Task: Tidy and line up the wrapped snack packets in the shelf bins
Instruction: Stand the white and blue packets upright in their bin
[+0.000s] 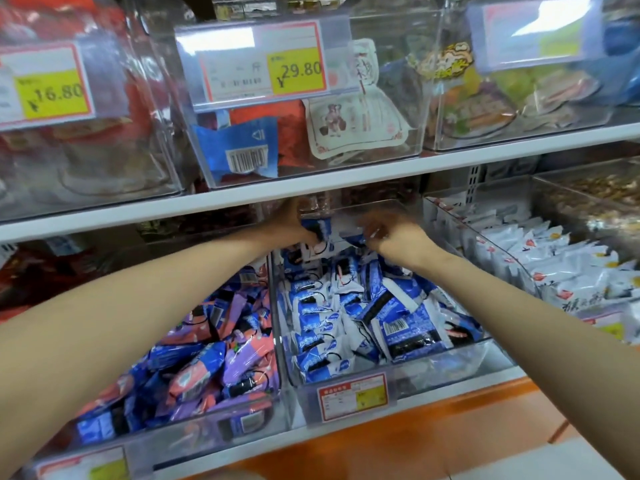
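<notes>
I am looking down both forearms into the middle bin point(436, 368) on the lower shelf. My left hand point(294, 223) is reaching to the bin's back, just under the upper shelf point(311, 190), and its fingers are curling round a blue-and-white packet point(320, 231) – the packet is sticking out to the right of the fingers. My right hand point(398, 239) is hovering close beside it, fingers bent, and is pinching the edge of a second packet point(353, 239) lying just left of its fingertips. Both packets are sitting at the back, above the loose pile point(346, 317) of blue ones filling the bin. Purple packets point(221, 341) are heaped in the bin to the left – white packets point(554, 261) are standing in rows in the bin to the right.
</notes>
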